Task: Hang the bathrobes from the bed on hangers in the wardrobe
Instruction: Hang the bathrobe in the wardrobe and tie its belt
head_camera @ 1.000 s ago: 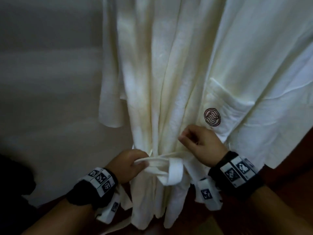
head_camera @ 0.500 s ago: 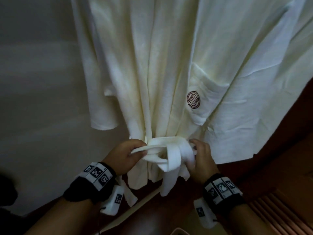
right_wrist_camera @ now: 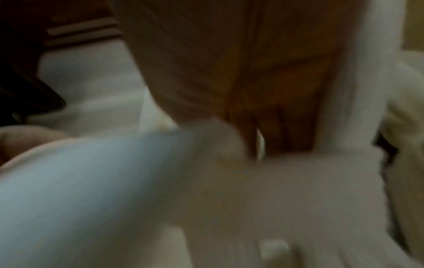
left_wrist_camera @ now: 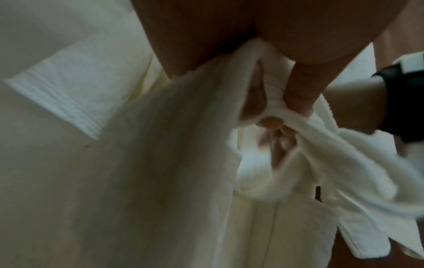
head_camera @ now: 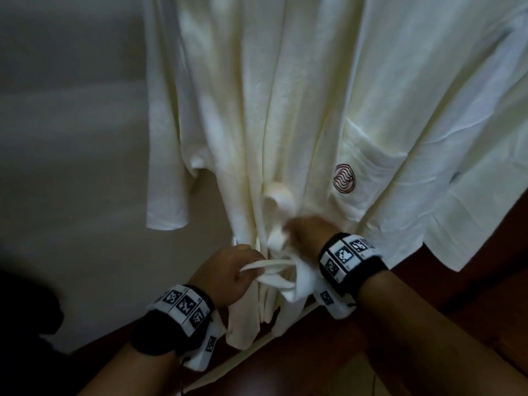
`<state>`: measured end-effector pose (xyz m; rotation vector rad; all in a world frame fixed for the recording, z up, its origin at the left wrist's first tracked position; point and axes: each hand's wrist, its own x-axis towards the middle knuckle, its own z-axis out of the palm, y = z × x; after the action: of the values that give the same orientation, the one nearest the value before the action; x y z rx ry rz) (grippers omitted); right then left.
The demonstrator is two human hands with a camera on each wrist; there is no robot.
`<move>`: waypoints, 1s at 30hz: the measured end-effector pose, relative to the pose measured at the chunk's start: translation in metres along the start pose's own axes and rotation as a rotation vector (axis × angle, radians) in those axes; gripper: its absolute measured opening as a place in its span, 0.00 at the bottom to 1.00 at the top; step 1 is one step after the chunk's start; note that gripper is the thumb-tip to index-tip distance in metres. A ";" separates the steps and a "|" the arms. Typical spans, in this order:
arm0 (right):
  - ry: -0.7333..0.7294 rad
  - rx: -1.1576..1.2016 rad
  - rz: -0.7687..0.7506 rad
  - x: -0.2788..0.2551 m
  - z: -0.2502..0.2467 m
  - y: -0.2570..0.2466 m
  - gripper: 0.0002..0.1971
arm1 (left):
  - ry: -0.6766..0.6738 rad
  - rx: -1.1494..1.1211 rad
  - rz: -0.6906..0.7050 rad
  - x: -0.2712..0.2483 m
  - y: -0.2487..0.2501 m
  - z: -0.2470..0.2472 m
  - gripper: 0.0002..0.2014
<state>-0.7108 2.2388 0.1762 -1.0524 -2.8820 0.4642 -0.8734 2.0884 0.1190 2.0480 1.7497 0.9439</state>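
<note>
A white bathrobe (head_camera: 285, 95) hangs in front of me, with a round red logo (head_camera: 344, 178) on its pocket. Its white belt (head_camera: 274, 277) is wrapped around the waist. My left hand (head_camera: 231, 270) pinches one strand of the belt at the left of the knot; in the left wrist view the thumb and fingers (left_wrist_camera: 300, 94) squeeze the belt (left_wrist_camera: 273, 90). My right hand (head_camera: 305, 235), blurred by motion, grips another part of the belt just above the knot. A belt loop (head_camera: 281, 200) sticks up above it. The hanger is out of view.
A pale wall (head_camera: 71, 138) lies to the left of the robe, whose short sleeve (head_camera: 168, 181) hangs free. Dark reddish wood (head_camera: 428, 324) shows below and to the right. A dark shape (head_camera: 23, 310) sits at the lower left edge.
My right hand has moved from the right side of the knot up and over it, pulling belt fabric upward. My left hand keeps its hold on its strand.
</note>
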 end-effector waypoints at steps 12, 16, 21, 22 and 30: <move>-0.551 0.222 0.210 -0.026 0.030 -0.006 0.45 | -0.018 -0.018 0.030 -0.011 0.003 -0.021 0.09; -0.412 0.472 0.234 -0.022 0.043 0.005 0.53 | -0.030 -0.045 0.033 -0.006 0.007 -0.020 0.06; -0.605 0.780 0.241 -0.031 0.042 0.011 0.51 | -0.061 -0.092 0.002 -0.003 0.009 -0.020 0.10; -0.571 0.823 0.242 -0.032 0.042 0.014 0.51 | -0.060 -0.117 -0.008 -0.001 0.009 -0.019 0.11; -0.357 1.200 0.201 -0.037 0.022 0.028 0.47 | -0.072 -0.441 -0.131 0.015 0.018 -0.018 0.08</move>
<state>-0.6677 2.2296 0.1495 -0.9971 -1.9514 2.1474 -0.8701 2.0949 0.1472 1.6470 1.4593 1.0850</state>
